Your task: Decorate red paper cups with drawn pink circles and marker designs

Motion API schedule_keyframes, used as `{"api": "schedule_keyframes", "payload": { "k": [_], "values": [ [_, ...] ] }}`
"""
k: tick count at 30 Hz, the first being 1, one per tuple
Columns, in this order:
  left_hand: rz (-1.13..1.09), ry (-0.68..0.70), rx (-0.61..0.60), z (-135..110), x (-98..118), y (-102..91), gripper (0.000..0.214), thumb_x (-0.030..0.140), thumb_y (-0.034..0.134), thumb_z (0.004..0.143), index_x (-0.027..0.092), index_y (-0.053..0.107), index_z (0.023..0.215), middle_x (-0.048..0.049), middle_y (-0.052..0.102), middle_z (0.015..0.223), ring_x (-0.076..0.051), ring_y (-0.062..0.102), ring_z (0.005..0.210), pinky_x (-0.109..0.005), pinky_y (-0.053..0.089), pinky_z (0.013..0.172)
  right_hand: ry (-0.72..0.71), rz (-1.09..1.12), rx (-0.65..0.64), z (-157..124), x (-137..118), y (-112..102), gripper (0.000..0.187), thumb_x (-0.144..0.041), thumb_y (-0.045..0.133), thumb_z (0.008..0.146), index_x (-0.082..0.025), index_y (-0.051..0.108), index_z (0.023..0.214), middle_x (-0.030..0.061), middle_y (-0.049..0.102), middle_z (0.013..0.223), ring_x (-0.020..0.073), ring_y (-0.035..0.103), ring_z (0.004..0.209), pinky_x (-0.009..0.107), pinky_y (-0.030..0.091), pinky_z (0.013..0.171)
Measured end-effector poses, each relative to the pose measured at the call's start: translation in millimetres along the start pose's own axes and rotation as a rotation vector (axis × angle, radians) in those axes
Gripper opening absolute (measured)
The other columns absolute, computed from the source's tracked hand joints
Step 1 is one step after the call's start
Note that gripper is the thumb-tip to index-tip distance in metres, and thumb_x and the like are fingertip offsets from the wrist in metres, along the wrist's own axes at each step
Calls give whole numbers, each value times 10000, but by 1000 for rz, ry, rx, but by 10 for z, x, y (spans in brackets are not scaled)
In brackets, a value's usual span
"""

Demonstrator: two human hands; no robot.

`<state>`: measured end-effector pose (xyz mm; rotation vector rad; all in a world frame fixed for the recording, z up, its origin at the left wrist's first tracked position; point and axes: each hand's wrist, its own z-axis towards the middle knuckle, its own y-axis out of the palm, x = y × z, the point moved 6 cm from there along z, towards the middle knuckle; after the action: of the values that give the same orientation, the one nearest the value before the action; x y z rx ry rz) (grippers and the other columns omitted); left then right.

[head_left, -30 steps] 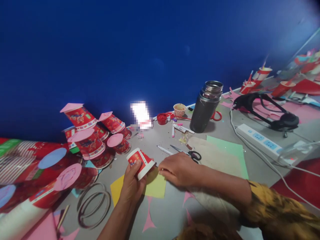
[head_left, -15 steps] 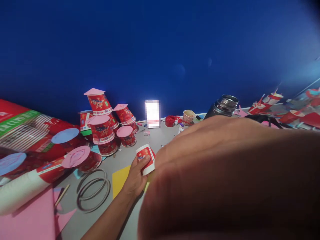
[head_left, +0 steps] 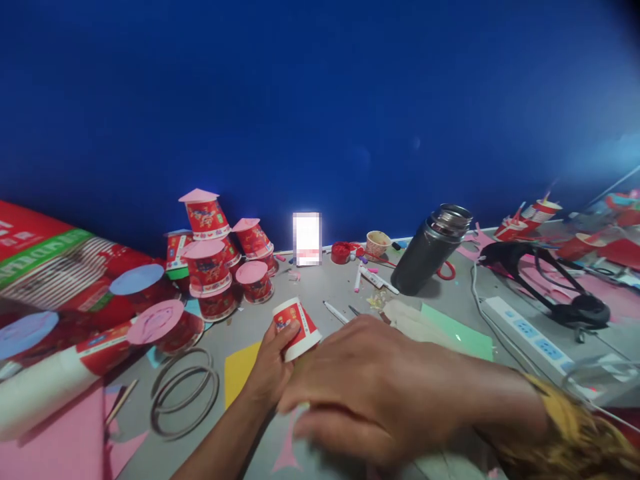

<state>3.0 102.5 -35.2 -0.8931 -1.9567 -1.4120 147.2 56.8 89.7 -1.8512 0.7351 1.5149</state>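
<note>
My left hand (head_left: 273, 367) is closed round a red and white paper cup (head_left: 295, 330), its thumb pressed on the printed side. The cup is tilted, and a red piece shows along its right side. My right hand (head_left: 380, 390), slightly blurred, is just right of and nearer than the cup, back upward. Its thumb and forefinger point left, a little apart, with nothing visible between them; its other fingers are hidden. Yellow paper (head_left: 240, 370) lies beside my left hand, and a pink paper cutout (head_left: 287, 447) lies below the hands.
Red cups with pink paper tops (head_left: 207, 267) are stacked at left, near a long sleeve of cups (head_left: 45, 393) and grey rings (head_left: 185, 393). A dark flask (head_left: 425, 257), markers (head_left: 377, 278), green paper (head_left: 457, 330) and a power strip (head_left: 530, 340) are at right.
My right hand has drawn away from the camera and down toward the cup, uncovering the flask, markers and power strip. My left hand still holds the cup, in nearly the same place.
</note>
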Motion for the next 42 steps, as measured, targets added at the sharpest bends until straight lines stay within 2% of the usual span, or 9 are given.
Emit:
{"api": "schedule_keyframes", "payload": {
  "k": [4,7,10,14,22,27,34,37,42],
  "values": [
    [-4,-88,20,30,57,17,302,226,842,743,150,706,1002,-58,778,802,-248,763,705,-400,671,723,63,-1070,41,241,205,-274,218,-309,587,1038,-181,758,1082,136,809,1069,307,750,969,366,471,766],
    [-53,-179,62,39,68,44,284,248,669,893,116,695,1142,-139,812,939,-292,803,799,-435,676,736,260,-1273,286,290,528,-684,272,-356,548,1075,-169,737,1133,125,798,1122,298,756,1022,338,480,747],
    [-74,-235,90,23,81,81,311,277,535,981,109,684,1196,-171,817,938,-321,813,792,-441,674,683,340,-1265,339,277,796,-871,348,-462,636,1028,-146,725,1143,138,785,1130,318,754,1009,341,482,736],
    [-95,-216,116,17,108,72,307,270,530,979,134,682,1208,-139,814,871,-307,805,721,-423,671,632,349,-1228,315,282,944,-893,406,-537,693,978,-164,721,1136,125,768,1154,309,738,1023,332,478,760],
    [-124,-261,51,74,63,-7,440,283,611,901,114,660,1305,-202,815,1045,-371,812,889,-529,677,776,315,-1153,321,358,1007,-824,258,-386,615,1024,-167,734,1092,121,774,1116,272,718,1048,319,453,786],
    [-121,-245,124,107,70,-64,449,246,618,889,149,657,1325,-159,829,969,-348,815,801,-506,687,719,320,-1117,388,364,974,-878,259,-413,593,1029,-201,731,1084,70,799,1067,235,739,979,298,440,745],
    [-102,-242,64,114,65,-44,532,238,588,887,130,627,1407,-217,823,1044,-404,812,890,-580,677,760,334,-1132,415,367,989,-899,310,-487,632,999,-209,748,1071,78,805,1107,249,754,998,304,480,756],
    [-75,-224,97,85,92,-35,498,260,600,896,139,642,1378,-182,829,984,-378,812,820,-536,684,704,378,-1135,480,313,946,-1059,334,-516,581,1030,-235,750,1092,68,808,1123,247,759,1034,294,495,783],
    [-52,-228,133,59,116,9,494,244,636,872,150,654,1357,-139,823,940,-332,806,778,-455,682,659,577,-1189,686,90,878,-1573,338,-271,432,1088,-141,719,1210,207,789,1169,290,774,1072,334,530,846]
  ]
}}
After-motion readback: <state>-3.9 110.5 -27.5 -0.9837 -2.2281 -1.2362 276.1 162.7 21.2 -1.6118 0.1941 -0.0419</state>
